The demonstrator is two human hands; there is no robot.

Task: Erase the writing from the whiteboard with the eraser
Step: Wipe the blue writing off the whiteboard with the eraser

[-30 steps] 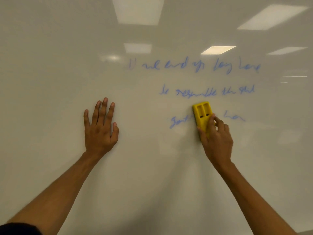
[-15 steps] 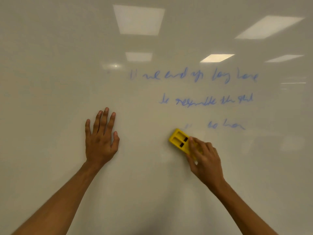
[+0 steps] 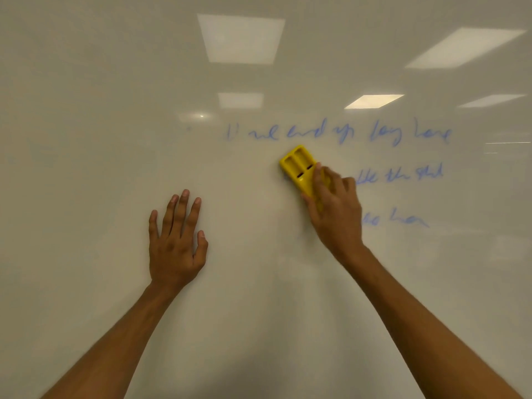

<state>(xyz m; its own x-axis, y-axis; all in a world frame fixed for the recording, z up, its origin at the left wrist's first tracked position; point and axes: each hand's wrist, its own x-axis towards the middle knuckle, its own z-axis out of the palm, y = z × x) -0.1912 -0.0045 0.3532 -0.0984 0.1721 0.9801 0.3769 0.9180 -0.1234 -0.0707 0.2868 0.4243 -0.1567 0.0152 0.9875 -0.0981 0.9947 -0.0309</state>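
A white whiteboard (image 3: 86, 168) fills the view. Blue handwriting (image 3: 339, 133) runs across its upper middle in three lines. The top line is whole. Of the second line only the right part (image 3: 403, 174) shows, and of the third only a short bit (image 3: 400, 220) at the right. My right hand (image 3: 334, 214) holds a yellow eraser (image 3: 298, 165) flat against the board over the left end of the second line. My left hand (image 3: 175, 243) lies flat on the board to the left, fingers spread, holding nothing.
Reflections of ceiling lights (image 3: 241, 38) glare on the glossy board above the writing. The board's edges are out of view.
The eraser swept down and left over the third line's left word, then up to the second line, whose left half is now gone. The left hand has stayed in place.
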